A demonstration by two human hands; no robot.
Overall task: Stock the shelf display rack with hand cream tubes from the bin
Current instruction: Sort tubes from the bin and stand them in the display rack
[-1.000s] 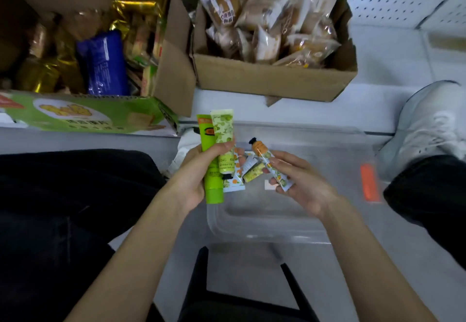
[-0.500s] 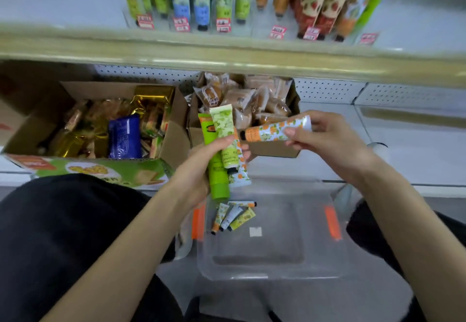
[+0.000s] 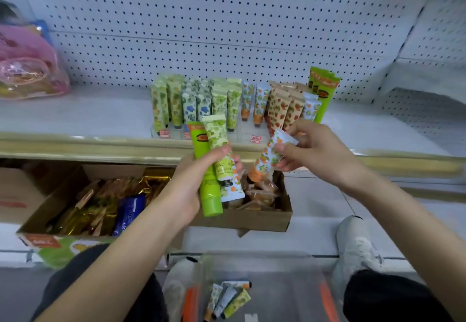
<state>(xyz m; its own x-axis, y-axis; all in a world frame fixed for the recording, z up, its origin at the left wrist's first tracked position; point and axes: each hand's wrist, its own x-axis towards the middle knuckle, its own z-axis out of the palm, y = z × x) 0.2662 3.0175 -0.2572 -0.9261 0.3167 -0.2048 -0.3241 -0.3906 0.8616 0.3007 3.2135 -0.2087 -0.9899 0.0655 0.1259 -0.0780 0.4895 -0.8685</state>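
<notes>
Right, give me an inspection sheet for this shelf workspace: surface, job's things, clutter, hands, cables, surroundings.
Surface: white shelf, wood-coloured front edge.
Job's things: display rack holds rows of upright tubes; clear bin below holds a few small tubes.
Clutter: two cardboard boxes of wrapped snacks on the lower shelf; pink bag at the shelf's left.
Hands: left hand grips three tubes, among them a bright green tube; right hand pinches an orange-print tube.
Cables: nothing seen.
Surroundings: white pegboard behind; a pale shoe by the bin.
</notes>
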